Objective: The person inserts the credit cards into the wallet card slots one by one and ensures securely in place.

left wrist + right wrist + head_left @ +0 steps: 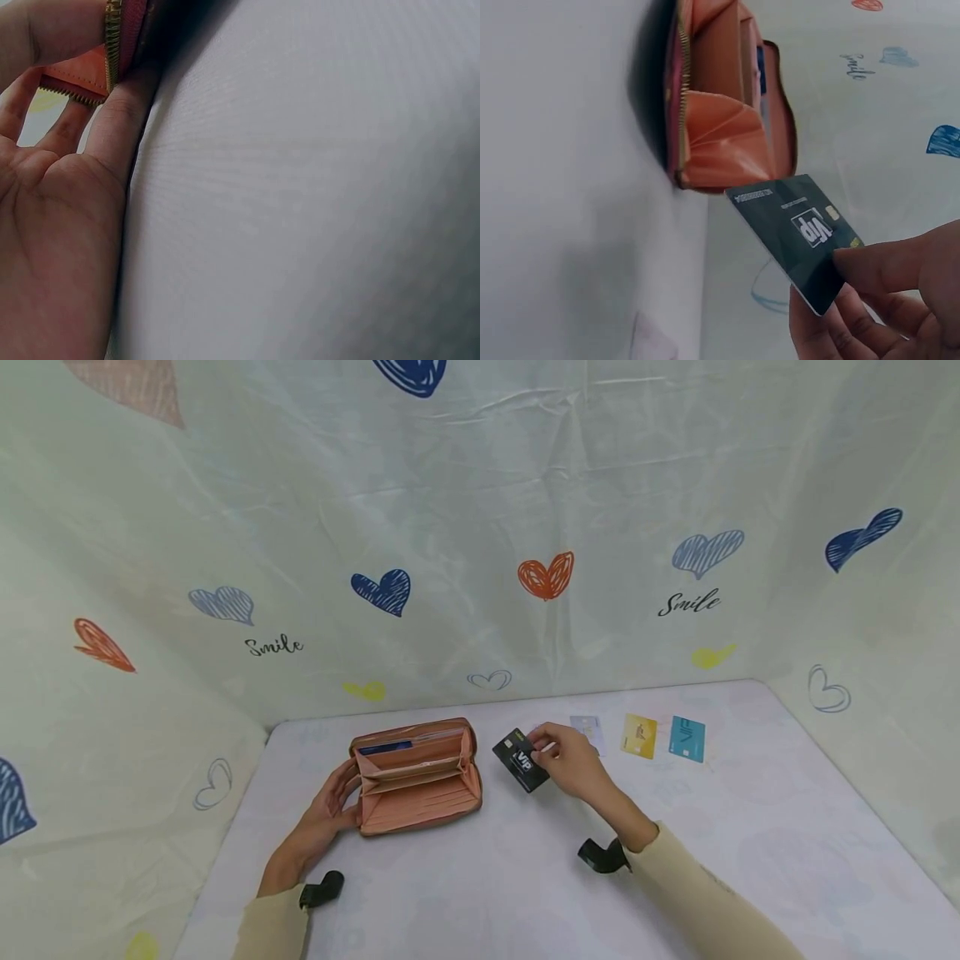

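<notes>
An unzipped pink wallet [420, 812] lies spread on the table, its inner compartments facing up, with a dark blue card [386, 747] tucked in its back part. At the wallet's left end, my left hand [327, 806] grips the edge; in the left wrist view its fingers [120, 120] are around the zippered border [112, 45]. My right hand [572, 762] pinches a black VIP card [517, 762] between thumb and fingers, just right of the wallet and apart from it. The right wrist view shows this card [791, 225] tilted, in front of the wallet's open side [724, 135].
On the table's right back lie a pale card [587, 728], partly behind my right hand, a yellow card [639, 736] and a teal VIP card [687, 739]. A heart-printed white sheet [465, 635] rises behind the white table [450, 893].
</notes>
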`<move>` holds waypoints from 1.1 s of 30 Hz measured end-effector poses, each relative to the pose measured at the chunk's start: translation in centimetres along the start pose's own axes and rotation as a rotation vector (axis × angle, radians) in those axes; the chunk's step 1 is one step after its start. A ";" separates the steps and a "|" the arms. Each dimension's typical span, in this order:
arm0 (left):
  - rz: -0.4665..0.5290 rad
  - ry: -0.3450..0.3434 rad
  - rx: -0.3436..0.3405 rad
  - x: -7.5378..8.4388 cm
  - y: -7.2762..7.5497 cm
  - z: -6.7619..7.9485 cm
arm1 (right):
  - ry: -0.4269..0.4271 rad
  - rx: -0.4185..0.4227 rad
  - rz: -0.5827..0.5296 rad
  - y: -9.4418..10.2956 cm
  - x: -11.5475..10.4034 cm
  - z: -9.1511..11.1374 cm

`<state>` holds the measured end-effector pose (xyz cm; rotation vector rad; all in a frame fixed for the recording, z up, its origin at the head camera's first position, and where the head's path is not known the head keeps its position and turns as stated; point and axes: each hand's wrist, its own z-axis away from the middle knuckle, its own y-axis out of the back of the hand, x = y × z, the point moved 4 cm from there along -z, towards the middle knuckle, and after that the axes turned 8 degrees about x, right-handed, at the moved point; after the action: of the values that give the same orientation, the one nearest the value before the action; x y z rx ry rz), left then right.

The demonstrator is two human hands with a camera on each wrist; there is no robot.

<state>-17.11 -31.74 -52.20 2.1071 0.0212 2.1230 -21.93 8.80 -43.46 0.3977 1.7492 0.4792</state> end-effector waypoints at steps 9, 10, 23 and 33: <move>-0.021 -0.008 0.003 0.0 0.2 -0.2 | 0.115 0.016 -0.095 -1.5 -3.4 -2.3; -0.022 -0.009 0.002 0.1 0.1 -0.2 | 0.128 0.019 -0.097 -1.7 -3.7 -2.5; -0.017 0.021 0.017 0.1 0.1 -0.2 | 0.284 0.011 -0.152 -5.2 -7.0 -4.5; 0.000 0.046 0.021 0.1 0.1 -0.2 | 0.401 -0.014 -0.062 -7.7 -7.6 -5.0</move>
<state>-17.33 -31.81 -52.11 2.0688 0.0490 2.1803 -25.23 -2.15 -40.14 0.2473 2.1367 0.5536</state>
